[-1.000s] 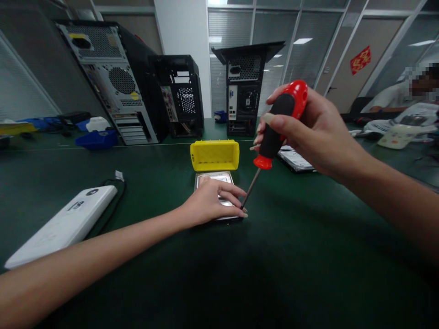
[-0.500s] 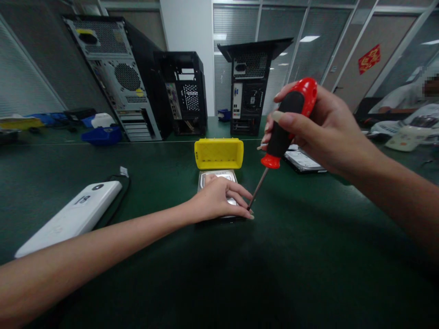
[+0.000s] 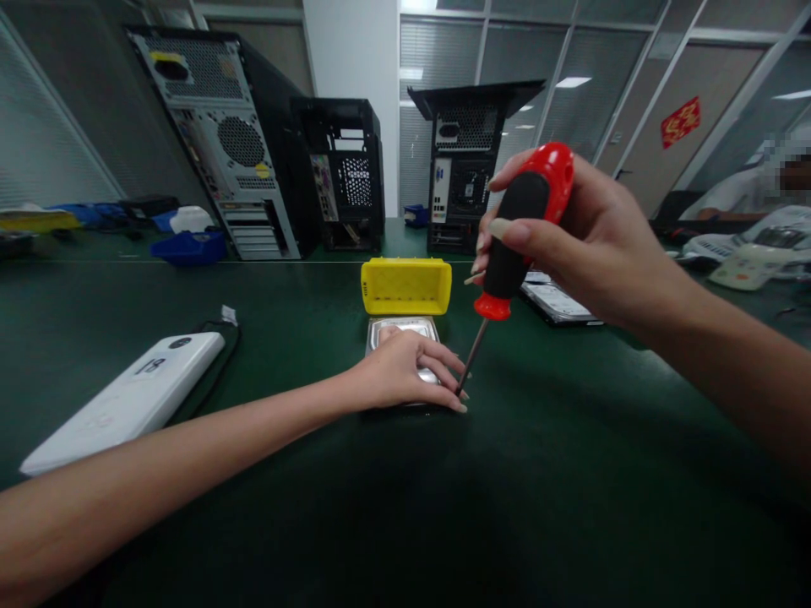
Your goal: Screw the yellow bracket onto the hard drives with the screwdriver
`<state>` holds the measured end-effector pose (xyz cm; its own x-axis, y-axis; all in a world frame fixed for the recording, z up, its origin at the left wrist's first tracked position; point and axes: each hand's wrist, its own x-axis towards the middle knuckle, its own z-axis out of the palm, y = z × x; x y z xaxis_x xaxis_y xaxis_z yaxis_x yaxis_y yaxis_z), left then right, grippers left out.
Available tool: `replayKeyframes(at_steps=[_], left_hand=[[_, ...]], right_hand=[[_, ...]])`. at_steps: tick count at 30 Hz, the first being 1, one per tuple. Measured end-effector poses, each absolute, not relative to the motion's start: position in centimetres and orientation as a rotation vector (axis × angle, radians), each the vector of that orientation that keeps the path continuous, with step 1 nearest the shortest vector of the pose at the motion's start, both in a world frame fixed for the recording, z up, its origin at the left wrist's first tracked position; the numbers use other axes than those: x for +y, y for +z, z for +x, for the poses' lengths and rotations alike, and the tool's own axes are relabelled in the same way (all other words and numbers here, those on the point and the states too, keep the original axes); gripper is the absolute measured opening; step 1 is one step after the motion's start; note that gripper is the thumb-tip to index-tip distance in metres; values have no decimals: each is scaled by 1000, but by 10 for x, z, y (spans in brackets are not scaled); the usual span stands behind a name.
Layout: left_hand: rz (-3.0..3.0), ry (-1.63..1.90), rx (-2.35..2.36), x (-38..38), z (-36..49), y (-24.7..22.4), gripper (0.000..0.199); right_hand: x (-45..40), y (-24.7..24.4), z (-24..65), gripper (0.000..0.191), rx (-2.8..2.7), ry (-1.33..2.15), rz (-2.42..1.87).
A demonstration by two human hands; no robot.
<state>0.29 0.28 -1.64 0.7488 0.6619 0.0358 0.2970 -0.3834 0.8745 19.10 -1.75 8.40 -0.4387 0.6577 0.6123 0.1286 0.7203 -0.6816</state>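
A silver hard drive [image 3: 418, 323] lies on the green table in front of me, mostly covered by my left hand [image 3: 405, 369]. That hand is closed over the drive, its thumb and fingertips at the right edge beside the screwdriver tip. In my right hand [image 3: 586, 224] is a screwdriver [image 3: 520, 215] with a red and black handle, fingers wrapped around it. Its shaft slants down to the left, and the tip sits between my left thumb and fingers at the drive's near right corner. What the tip touches is hidden.
A yellow bin [image 3: 406, 285] stands just behind the drive. Another hard drive [image 3: 557, 300] lies to the right. On the left are a white power bank [image 3: 127, 397] with a cable and a blue bin [image 3: 188, 248]. Computer cases [image 3: 465, 169] stand behind. A person [image 3: 728, 192] sits at far right.
The screwdriver handle and my right hand have shifted slightly left, making the shaft a little steeper. My left hand stays on the hard drive. The view has tilted slightly.
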Motion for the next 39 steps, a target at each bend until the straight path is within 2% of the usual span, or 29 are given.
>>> replayKeyframes(at_steps=[11,24,33,39], left_hand=[[1955,359,643,8,1,-8,38],[2176,347,707,4,3,-5,41],[2352,363,790,-1,5,-4,30],[2330,373,783,-1,3,-5,34]], right_hand=[[-18,89,188,35,-2022,617,-651],[-19,88,192,35,-2026,608,-612],[-20,88,192,34,-2032,619,-605],[-22,88,191,33,-2026,610,-583]])
